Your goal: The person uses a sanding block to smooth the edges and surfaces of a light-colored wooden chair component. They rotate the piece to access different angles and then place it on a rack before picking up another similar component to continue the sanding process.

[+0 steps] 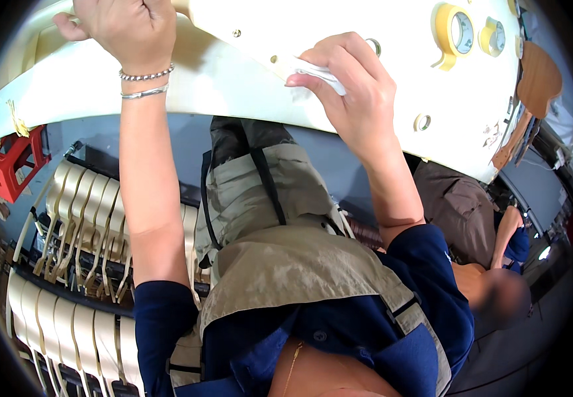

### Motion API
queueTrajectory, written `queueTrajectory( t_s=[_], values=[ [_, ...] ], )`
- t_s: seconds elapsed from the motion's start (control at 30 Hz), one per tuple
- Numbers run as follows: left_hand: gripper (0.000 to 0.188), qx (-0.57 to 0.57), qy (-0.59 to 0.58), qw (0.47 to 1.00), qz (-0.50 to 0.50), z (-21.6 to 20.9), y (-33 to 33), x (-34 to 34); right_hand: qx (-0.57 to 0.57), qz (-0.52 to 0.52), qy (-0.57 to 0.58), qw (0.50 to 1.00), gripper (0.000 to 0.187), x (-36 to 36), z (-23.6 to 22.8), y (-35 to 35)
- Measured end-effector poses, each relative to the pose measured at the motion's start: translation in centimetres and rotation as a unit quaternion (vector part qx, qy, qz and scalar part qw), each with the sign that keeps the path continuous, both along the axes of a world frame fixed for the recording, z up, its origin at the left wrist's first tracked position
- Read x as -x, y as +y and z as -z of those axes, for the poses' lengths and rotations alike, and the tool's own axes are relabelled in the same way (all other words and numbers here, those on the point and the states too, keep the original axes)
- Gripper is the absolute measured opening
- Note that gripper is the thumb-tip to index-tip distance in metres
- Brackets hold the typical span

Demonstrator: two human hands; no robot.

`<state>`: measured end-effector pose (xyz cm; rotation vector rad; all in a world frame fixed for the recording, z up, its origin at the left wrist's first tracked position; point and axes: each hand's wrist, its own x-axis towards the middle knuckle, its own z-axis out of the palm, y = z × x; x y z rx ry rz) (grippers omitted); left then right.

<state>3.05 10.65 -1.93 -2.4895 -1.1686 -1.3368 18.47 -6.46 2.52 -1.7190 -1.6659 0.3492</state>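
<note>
My right hand (359, 89) pinches a folded white cloth or paper wipe (323, 74) between thumb and fingers. It is over the pale worktable (247, 99), by the corner of a flat cream piece (233, 16) with small round marks or holes along its edge. My left hand (128, 26) reaches to the upper edge of the picture. Its thumb sticks out to the left, but most of its fingers are cut off or hidden, so whether it grips anything cannot be made out. Beside it on the left lies a curved cream shape (35, 56).
Yellow tape rolls (455, 33) and a small ring (422, 122) lie on the table's right side. Racks of curved cream parts (68, 317) stand at lower left, near a red stool (18, 162). Brown wooden body shapes (539, 76) are at far right. Another person (491, 245) is close on my right.
</note>
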Motion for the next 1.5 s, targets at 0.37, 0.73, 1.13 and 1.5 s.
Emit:
queueTrajectory(
  t_s=[0.37, 0.73, 1.13, 1.5],
  values=[
    [0.051, -0.002, 0.040, 0.999, 0.019, 2.8, 1.7, 1.6, 0.030, -0.016, 0.045, 0.998, 0.022, -0.3, 0.2, 1.0],
    [0.057, -0.048, -0.035, 0.998, 0.023, 2.7, 1.9, 0.9, 0.173, 0.103, 0.218, 0.955, 0.021, -1.4, -1.3, -3.3],
    [0.047, -0.074, -0.024, 0.997, 0.023, 2.4, 1.8, 1.1, -0.059, -0.018, -0.064, 0.996, 0.026, 0.5, 0.7, 2.4],
    [0.041, -0.061, -0.031, 0.998, 0.016, 1.7, 0.8, 0.7, -0.025, -0.030, -0.061, 0.997, 0.027, 0.8, 0.3, 0.9]
  ],
)
